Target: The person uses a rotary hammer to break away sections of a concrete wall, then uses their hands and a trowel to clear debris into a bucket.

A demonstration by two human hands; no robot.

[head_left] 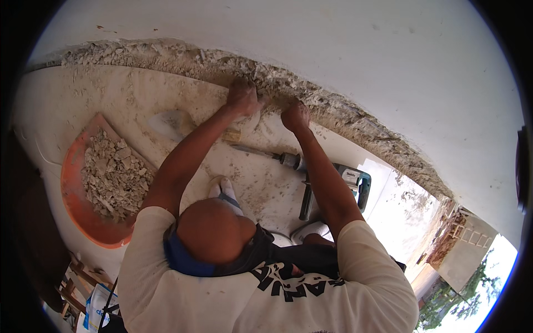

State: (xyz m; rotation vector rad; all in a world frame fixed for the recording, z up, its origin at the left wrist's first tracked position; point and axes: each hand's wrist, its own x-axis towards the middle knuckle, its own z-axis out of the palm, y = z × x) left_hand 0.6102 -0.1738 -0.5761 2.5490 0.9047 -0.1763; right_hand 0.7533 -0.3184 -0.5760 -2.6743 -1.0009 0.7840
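Observation:
At the foot of a white wall runs a chipped-out channel of broken masonry point(333, 106). My left hand point(242, 98) is down at its lower edge, fingers curled and partly hidden, thumb towards the rubble. To its right, my right hand point(296, 116) is bent into the same loose debris, fingertips out of sight. Whether either hand grips anything cannot be seen. Below my left forearm lies a trowel with a dusty metal blade point(173, 123) and a wooden handle point(231, 134). A teal and black Makita demolition hammer point(352, 179) rests on the floor, partly behind my right forearm, its chisel point(254, 150) pointing left.
An orange plastic basin point(75, 195) holding broken rubble point(114, 175) stands at my left. Dust and crumbs cover the pale floor point(250, 183) around my feet. Wooden pieces point(75, 277) and a white-blue bag point(98, 306) sit at lower left. A bright opening lies to the right.

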